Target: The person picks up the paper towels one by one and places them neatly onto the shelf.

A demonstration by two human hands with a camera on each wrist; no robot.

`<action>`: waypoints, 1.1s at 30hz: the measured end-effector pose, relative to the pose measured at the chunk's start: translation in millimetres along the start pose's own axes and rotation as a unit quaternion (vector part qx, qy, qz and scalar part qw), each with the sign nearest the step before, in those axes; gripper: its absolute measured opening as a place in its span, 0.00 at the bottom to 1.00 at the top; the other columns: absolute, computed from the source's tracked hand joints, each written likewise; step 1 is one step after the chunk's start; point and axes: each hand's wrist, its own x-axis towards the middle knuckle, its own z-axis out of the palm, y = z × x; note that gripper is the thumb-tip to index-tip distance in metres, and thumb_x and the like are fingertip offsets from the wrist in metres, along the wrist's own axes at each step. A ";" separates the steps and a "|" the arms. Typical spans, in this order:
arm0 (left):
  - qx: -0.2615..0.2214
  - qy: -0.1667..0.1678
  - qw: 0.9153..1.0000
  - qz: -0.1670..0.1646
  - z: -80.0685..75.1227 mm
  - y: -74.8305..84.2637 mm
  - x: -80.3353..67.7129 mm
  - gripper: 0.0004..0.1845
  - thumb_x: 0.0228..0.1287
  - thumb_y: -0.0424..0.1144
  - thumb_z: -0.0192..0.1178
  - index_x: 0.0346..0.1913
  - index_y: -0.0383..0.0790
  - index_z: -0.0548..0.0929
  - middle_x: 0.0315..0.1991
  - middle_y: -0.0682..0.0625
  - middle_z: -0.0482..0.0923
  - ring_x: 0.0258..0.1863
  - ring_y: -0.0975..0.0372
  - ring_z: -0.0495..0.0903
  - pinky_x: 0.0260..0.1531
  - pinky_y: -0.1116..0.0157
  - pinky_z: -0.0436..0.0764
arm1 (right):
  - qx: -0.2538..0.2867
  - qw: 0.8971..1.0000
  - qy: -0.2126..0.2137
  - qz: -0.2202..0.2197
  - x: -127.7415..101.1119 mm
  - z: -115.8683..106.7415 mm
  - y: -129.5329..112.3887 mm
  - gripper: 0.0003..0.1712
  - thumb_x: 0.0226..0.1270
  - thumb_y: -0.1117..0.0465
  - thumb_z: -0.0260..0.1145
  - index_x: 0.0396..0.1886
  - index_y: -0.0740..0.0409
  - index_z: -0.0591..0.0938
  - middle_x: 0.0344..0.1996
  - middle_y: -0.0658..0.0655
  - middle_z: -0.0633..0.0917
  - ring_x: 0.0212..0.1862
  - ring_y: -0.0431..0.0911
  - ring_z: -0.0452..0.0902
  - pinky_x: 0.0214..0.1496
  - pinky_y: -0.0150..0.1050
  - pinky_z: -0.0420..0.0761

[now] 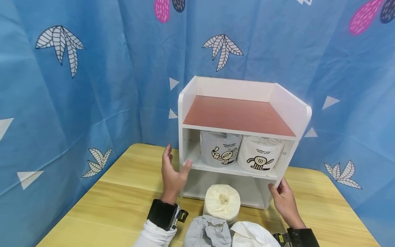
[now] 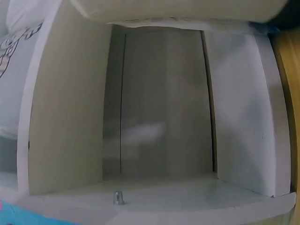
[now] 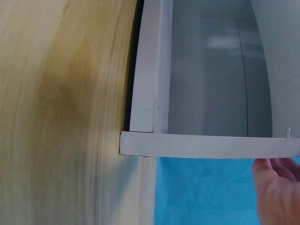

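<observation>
White shelf unit (image 1: 287, 113) stands on wooden table (image 1: 123, 192), near back edge. Left hand (image 1: 171, 172) flat against its left side panel, fingers straight, thumb at front edge. Right hand (image 1: 284, 200) relaxed, fingertips touching lower right front corner, holding nothing. Two wrapped rolls (image 1: 220, 149) on middle shelf; unwrapped toilet roll (image 1: 222, 201) in front.

Lower bay of shelf unit (image 1: 243, 103) open but fronted by unwrapped roll (image 1: 222, 201); middle shelf filled by two wrapped rolls (image 1: 220, 149); top shelf bare; open worktop (image 1: 123, 199) left and right; curtain (image 1: 77, 85) close behind
</observation>
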 end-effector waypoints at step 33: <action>-0.063 -0.133 0.986 -0.083 5.6 9.0 2.2 0.46 0.58 0.26 0.65 0.74 0.26 0.49 0.66 0.28 0.61 0.64 0.39 0.64 0.65 0.44 0.61 | 0.058 0.982 -0.178 0.037 -52.2 -35.5 -30.8 0.35 0.82 0.53 0.36 0.75 0.73 0.42 0.72 0.75 0.48 0.69 0.70 0.48 0.53 0.19 0.66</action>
